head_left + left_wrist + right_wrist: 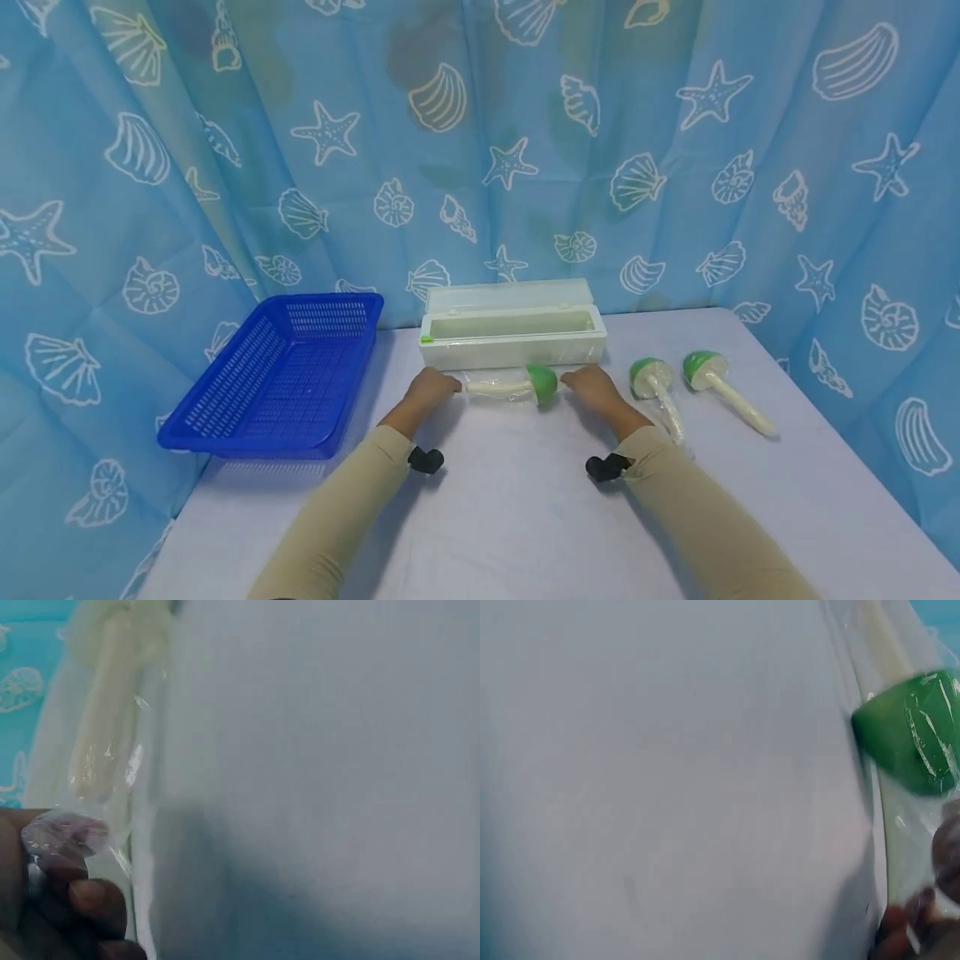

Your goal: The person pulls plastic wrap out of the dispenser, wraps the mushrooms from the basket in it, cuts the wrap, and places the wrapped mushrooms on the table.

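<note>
A mushroom-shaped object with a green cap [542,384] and a pale stem [105,712] lies sideways in front of the white box, wrapped in clear plastic film [919,825]. At the stem end, my left hand [431,387] pinches the film, which bunches up between thumb and fingers. Beyond the cap, my right hand [596,390] pinches the film's other end; part of that hand is cut off in the right wrist view. The long white box [513,352] stands right behind, its lid [510,296] raised, with a small green piece [427,339] at its front left.
A blue plastic basket [345,408] stands at the table's left. To the right lie two similar green-capped objects, one in shiny film [651,379] close to my right forearm, another farther right [705,372]. A blue shell-print curtain [480,108] hangs behind the white table [510,517].
</note>
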Tool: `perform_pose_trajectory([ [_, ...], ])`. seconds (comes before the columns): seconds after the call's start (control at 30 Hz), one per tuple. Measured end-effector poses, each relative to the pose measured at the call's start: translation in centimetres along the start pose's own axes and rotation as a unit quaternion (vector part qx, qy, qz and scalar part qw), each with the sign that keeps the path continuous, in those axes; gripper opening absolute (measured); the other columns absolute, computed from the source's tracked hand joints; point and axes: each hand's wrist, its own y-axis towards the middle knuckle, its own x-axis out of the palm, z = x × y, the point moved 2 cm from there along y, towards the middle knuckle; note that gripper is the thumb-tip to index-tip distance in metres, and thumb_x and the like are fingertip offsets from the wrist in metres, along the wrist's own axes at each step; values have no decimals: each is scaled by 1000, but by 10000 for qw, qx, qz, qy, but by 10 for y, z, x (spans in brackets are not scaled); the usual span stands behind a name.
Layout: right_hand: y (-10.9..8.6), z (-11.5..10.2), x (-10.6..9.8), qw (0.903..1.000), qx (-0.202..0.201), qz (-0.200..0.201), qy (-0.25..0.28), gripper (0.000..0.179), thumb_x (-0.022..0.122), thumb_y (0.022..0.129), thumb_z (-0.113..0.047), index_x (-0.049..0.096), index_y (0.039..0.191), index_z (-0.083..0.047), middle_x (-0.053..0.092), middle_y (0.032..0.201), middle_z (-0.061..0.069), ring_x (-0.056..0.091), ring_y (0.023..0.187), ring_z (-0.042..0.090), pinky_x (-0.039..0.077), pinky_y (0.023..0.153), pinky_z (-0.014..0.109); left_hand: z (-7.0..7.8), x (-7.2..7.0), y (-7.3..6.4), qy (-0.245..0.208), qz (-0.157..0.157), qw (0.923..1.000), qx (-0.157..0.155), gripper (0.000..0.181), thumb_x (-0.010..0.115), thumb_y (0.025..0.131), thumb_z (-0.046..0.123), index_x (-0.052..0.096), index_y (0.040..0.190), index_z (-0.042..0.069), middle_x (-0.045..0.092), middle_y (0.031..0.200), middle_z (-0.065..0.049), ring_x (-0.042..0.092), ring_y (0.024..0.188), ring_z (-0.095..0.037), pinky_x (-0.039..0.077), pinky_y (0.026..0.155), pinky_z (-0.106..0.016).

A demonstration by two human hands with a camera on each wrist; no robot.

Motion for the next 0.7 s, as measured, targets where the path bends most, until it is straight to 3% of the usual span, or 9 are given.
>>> perform_pose_trajectory([
  [0.1,5,-5,6,9971,586,468,136,37,57,91,-29,67,96,6,65,95,15,55,94,31,43,92,47,1,0,3,896,157,9958,-78,33,69,80,31,68,93,0,63,90,-9,56,86,-27,40,88,-47],
  [0.2,7,-6,10,9912,945,842,390,36,67,85,-32,67,91,4,66,90,12,57,92,29,44,89,46,1,0,3,1253,308,9915,-188,31,70,81,34,69,88,3,63,89,-9,56,86,-27,41,88,-48],
  [0.3,9,-6,10,9897,918,1008,430,31,70,82,-31,64,79,0,64,81,8,56,84,27,46,81,44,0,0,3,1126,594,9919,-27,25,73,79,31,68,76,6,61,80,-7,56,78,-25,46,76,-41],
  [0.37,11,-6,8,9905,776,1094,291,33,69,83,-30,58,65,-5,59,70,6,53,74,25,45,71,40,0,0,2,891,749,9930,193,24,74,78,28,64,69,8,59,75,-6,55,72,-24,45,66,-38],
  [0.43,12,-4,7,9901,634,1235,203,37,70,83,-29,51,61,-7,51,63,4,48,67,25,42,64,38,0,1,3,620,841,9937,415,25,75,77,25,61,67,8,59,70,-5,55,68,-23,43,60,-35],
  [0.57,12,1,6,9853,738,1469,467,40,74,83,-31,51,89,1,54,82,12,50,80,30,43,70,41,-2,2,6,100,813,9957,442,26,78,75,18,58,83,3,60,74,-6,54,68,-22,42,59,-31],
  [0.7,13,3,1,9814,955,1420,869,67,75,84,-36,43,125,7,54,118,25,51,108,39,42,89,50,-7,3,11,-929,527,9942,151,32,79,76,9,54,93,0,56,73,-5,53,64,-17,44,56,-26],
])
